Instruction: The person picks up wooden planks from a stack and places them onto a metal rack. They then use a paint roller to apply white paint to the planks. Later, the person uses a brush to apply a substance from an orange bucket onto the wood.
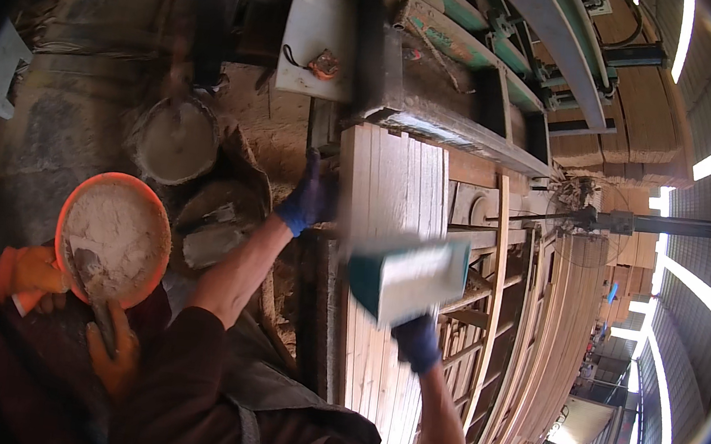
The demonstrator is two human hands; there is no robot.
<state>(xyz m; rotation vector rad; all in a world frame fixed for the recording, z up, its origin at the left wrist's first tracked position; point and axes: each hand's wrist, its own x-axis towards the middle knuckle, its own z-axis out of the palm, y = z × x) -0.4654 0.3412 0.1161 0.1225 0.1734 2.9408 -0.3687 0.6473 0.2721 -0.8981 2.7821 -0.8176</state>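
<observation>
Dark sleeves blur into shadow at lower left as my left hand, partly hidden, clasps the orange-rimmed bowl, its mouth toward me; my right hand closes around the trowel, slanting blade-first up-left, tip indistinct against pale paste.

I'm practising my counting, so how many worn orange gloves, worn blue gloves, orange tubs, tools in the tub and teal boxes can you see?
Orange gloves: 2
Blue gloves: 2
Orange tub: 1
Hand tool: 1
Teal box (blurred): 1
Total: 7
</observation>
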